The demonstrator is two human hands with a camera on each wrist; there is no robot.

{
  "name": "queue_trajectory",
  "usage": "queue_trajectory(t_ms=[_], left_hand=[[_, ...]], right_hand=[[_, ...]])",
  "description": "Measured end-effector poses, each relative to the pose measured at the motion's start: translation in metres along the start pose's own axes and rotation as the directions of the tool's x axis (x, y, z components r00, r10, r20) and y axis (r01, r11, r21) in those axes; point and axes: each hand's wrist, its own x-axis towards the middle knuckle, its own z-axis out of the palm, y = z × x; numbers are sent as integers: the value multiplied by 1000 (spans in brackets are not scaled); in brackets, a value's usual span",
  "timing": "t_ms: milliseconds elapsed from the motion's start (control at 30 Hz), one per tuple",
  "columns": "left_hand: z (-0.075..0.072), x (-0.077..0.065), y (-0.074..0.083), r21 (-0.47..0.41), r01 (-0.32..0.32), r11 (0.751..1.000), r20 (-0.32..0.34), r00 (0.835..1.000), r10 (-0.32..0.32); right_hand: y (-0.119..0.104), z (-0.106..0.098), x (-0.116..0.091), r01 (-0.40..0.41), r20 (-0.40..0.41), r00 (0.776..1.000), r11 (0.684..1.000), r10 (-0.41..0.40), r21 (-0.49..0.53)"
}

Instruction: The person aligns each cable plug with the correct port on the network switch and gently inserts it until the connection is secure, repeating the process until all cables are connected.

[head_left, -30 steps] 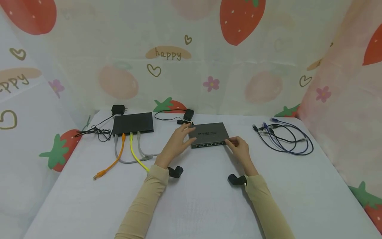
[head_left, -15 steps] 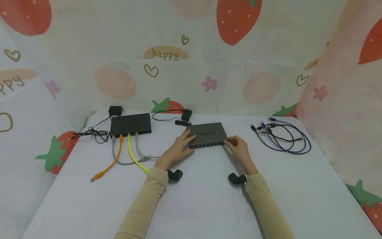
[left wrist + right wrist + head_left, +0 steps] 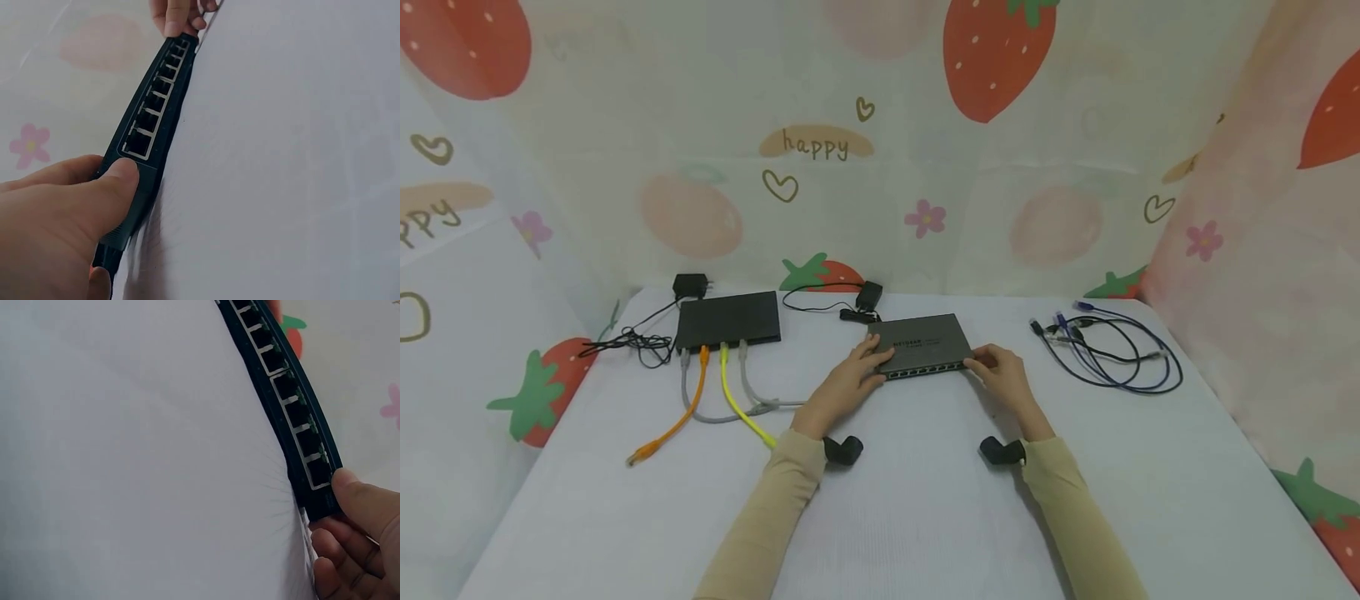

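Note:
A dark grey network switch (image 3: 922, 342) marked NETGEAR lies in the middle of the white table, its row of ports facing the person. My left hand (image 3: 846, 382) grips its left end. In the left wrist view the left thumb (image 3: 120, 181) presses on the port side beside the last port, with fingers over the top and along the end. The right hand (image 3: 1002, 379) pinches the right front corner. Its thumb (image 3: 356, 487) lies on the edge and its other fingers curl below, as the right wrist view shows. The ports (image 3: 153, 103) I see hold no plugs.
A second black box (image 3: 730, 319) stands at left with grey, orange (image 3: 677, 425) and yellow (image 3: 741, 400) cables plugged in. Black power adapters (image 3: 690, 286) with leads lie along the back, one (image 3: 868, 296) behind the switch. Coiled black and blue cables (image 3: 1112, 354) lie at right.
The left hand, raised over the switch's left side a second ago, has come down and taken hold of that end. The right hand keeps its hold on the corner; the switch stays about where it was.

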Motion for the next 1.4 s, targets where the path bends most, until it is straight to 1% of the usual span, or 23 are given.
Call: queue_trajectory(t_ms=[67,167,300,433,533,667,767,867,967,1033,1133,1267,1367,1400], left_hand=[[0,0,2,12,22,1000,-4,1000,-22],[0,0,3,18,31,999,-30,999,-31],[4,1,2,22,23,999,-71,997,-22],[9,2,2,15,7,1000,-109,994,-5],[12,2,2,-9,-6,1000,-141,990,5],[11,2,1,-63,-1,998,-176,984,-10],[11,2,2,-102,13,995,-183,983,-31],[10,2,2,-115,18,993,-178,983,-38],[10,2,1,-114,20,993,-178,983,-40],[11,1,0,-112,17,994,-183,982,-37],[11,2,-1,-112,18,994,-185,982,-38],[12,2,-1,-91,13,996,-181,983,-30],[12,3,-1,-80,7,997,-184,983,-22],[12,3,-1,-80,7,997,-184,983,-22]], right_hand=[[0,-1,2,9,5,1000,1000,-9,-3],[1,-3,5,4,19,1000,1000,-4,5],[3,-6,10,11,48,999,1000,-11,-8],[8,-10,18,39,82,996,998,-35,-50],[11,-14,24,71,109,992,993,-61,-89],[9,-19,29,81,165,985,987,-58,-137],[5,-25,32,87,204,978,980,-49,-181],[5,-32,33,112,221,973,965,-58,-239],[7,-41,34,130,211,975,950,-71,-283],[11,-48,34,127,192,979,943,-69,-306],[20,-60,34,99,157,987,935,-47,-341],[34,-77,34,34,108,994,917,10,-396],[39,-90,33,8,63,998,907,21,-421],[40,-93,33,7,42,999,902,12,-431]])
